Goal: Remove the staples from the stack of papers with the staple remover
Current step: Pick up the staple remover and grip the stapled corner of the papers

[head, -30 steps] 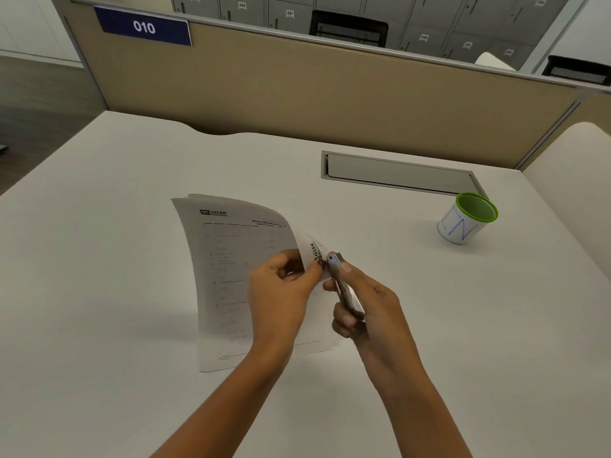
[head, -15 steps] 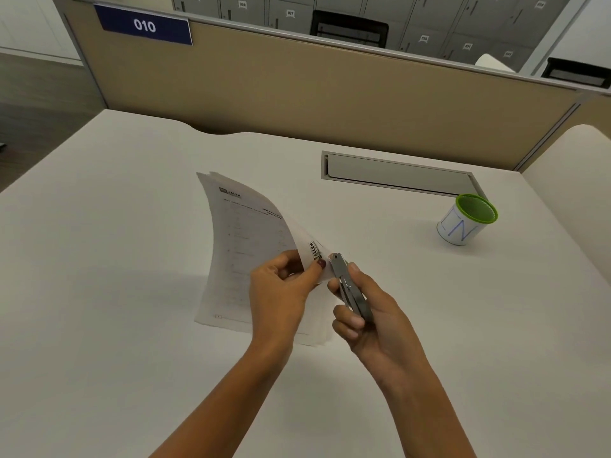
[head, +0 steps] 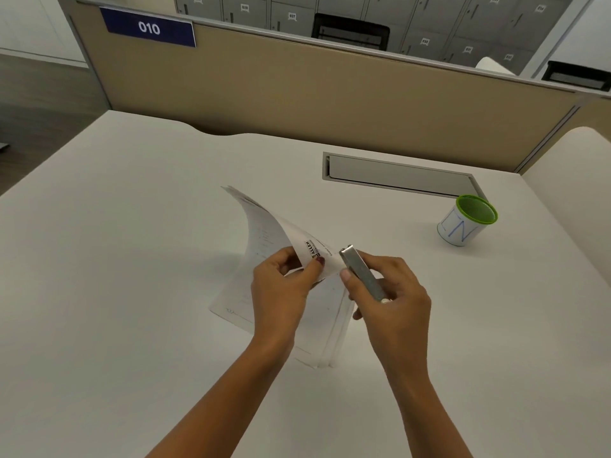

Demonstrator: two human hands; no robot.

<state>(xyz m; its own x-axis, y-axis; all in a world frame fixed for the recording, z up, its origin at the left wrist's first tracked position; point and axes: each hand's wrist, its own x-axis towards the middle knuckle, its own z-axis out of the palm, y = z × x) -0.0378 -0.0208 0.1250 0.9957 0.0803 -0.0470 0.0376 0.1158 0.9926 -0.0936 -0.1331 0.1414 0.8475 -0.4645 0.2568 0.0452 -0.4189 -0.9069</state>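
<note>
While the left hand [head: 281,289] pinches the lifted papers [head: 264,233], right hand [head: 396,292] with fingers [head: 378,261] curled around the staple remover [head: 362,274].

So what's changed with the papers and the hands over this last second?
The left hand, still pinching the corner, has lifted and curled the stack of papers more upright, its far edge swinging right. The right hand still grips the staple remover beside that corner. The green-rimmed cup hasn't moved.
</note>
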